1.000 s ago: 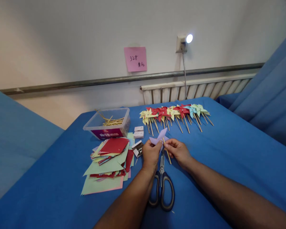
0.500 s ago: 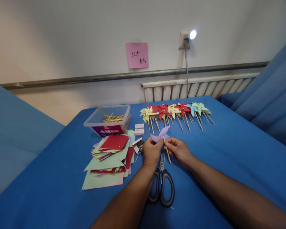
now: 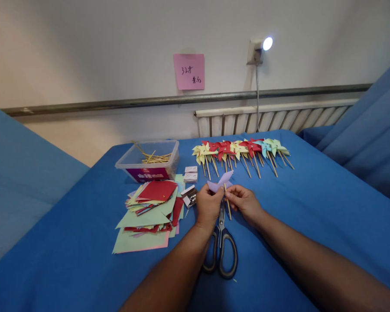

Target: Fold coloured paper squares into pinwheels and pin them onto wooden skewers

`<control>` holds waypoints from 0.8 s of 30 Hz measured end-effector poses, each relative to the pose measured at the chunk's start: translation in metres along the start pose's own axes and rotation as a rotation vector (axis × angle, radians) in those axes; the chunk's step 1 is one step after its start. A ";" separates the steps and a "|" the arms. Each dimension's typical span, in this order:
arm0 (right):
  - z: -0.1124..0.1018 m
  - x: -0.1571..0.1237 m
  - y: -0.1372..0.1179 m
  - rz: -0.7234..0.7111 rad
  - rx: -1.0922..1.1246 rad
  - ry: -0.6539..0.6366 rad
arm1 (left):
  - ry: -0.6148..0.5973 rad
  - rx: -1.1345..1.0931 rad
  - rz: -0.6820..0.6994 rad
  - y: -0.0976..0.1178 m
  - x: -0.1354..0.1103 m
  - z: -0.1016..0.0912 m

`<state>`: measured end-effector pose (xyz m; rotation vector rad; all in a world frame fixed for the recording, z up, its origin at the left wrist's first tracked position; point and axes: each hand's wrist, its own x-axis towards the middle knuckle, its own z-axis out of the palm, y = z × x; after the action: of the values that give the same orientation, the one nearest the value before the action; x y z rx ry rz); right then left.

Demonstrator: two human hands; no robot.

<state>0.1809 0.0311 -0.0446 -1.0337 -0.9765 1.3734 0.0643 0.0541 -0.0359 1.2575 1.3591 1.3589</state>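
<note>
A purple paper pinwheel [image 3: 225,178] is pinched in my left hand [image 3: 208,203], above the middle of the blue-covered table. My right hand [image 3: 246,202] closes its fingertips on a thin wooden stick [image 3: 229,207], whose top end meets the pinwheel. How the two are joined is hidden by my fingers. Under my hands lie scissors [image 3: 220,242], blades pointing away from me, dark handles towards me. Just left of my left hand is a small opened box [image 3: 190,197] with shiny metal pieces inside.
Finished pinwheels [image 3: 234,149] in several colours lie in a row at the back. A clear plastic tub [image 3: 173,160] of sticks stands at the back left. Before it are stacked coloured paper [image 3: 139,242] and small white boxes [image 3: 191,177]. A radiator [image 3: 276,117] runs behind.
The view has shifted slightly. Both hands keep their hold on the pinwheel and the stick, with the stick standing a little more upright.
</note>
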 end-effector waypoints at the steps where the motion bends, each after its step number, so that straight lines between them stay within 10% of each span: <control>1: 0.000 0.000 0.000 -0.002 -0.005 0.001 | 0.000 0.009 0.005 0.000 0.000 0.000; 24: -0.003 -0.001 0.003 0.009 -0.047 -0.033 | 0.016 0.064 0.028 0.004 -0.003 -0.001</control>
<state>0.1828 0.0300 -0.0484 -1.0546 -1.0337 1.3850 0.0647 0.0507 -0.0327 1.3146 1.4105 1.3565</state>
